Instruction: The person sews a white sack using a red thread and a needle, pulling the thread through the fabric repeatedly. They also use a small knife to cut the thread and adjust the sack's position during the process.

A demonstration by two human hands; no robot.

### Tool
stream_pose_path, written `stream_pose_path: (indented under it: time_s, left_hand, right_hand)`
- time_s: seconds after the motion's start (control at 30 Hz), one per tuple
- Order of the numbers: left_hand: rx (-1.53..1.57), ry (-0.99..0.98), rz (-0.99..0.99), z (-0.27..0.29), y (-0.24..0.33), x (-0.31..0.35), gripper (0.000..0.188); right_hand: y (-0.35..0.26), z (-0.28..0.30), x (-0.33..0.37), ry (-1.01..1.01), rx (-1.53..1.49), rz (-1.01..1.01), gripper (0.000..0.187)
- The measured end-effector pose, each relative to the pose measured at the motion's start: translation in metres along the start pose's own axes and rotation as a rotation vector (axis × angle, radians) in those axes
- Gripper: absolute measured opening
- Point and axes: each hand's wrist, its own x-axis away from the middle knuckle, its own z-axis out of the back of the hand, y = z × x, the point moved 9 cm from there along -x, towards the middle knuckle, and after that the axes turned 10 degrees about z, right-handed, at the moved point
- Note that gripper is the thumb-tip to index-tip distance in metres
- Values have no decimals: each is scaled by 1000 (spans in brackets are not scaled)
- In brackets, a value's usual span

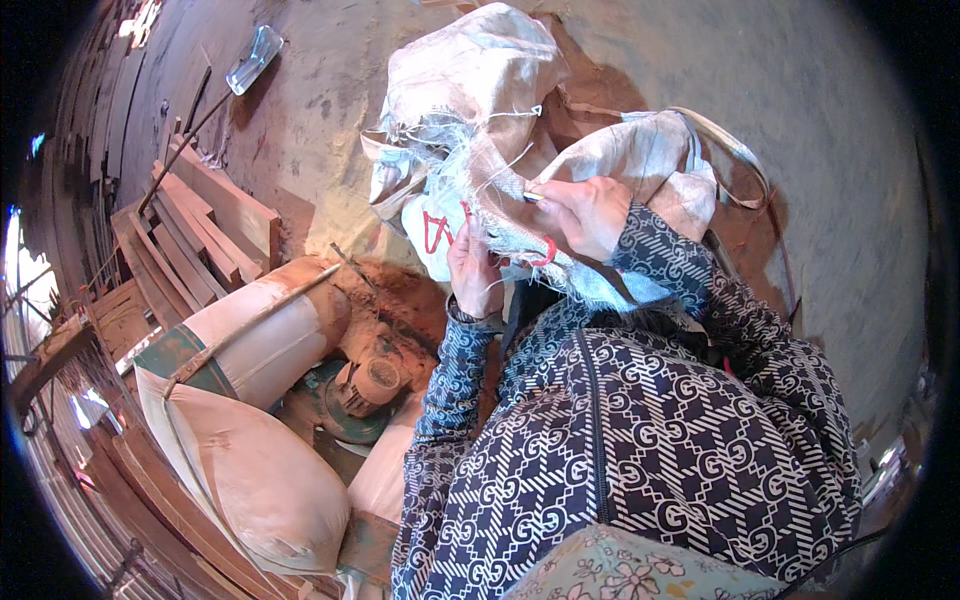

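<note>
A dusty white woven sack (475, 65) with frayed edges lies bunched in front of me, and its near part comes up toward my lap. Red cord (437, 232) is threaded through the weave in loops. My left hand (475, 268) is closed on the sack's frayed edge, beside the red cord. Just to its right, my right hand (592, 215) pinches a small thin object (533, 196) against the sack. Only its short tip shows, so its kind is unclear. A pale strap (735, 150) curves out from the sack's right side.
To my left stands a dusty machine with a motor (370, 385) and stuffed white cloth bags (240, 470). A stick (255, 325) lies across it. Wooden planks (205, 225) are stacked beyond. Farther off, a long-handled shovel (255, 60) rests on the concrete floor (840, 230). Reddish sawdust (415, 300) lies about.
</note>
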Motion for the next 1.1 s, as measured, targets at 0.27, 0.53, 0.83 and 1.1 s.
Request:
stream_pose_path:
  time_s: [0.27,0.53,0.83,1.1]
  left_hand:
    - [3,-21,89,14,-2,-7,26]
    - [1,-23,42,11,2,-25,25]
    - [-95,-111,132,1,10,-49,23]
    - [30,-96,323,-21,-2,-52,14]
  right_hand:
    - [14,2,22,-71,-355,27,42]
    - [55,-5,50,56,-587,-104,26]
    - [49,4,47,206,-735,-193,22]
    - [63,33,15,653,-361,-8,19]
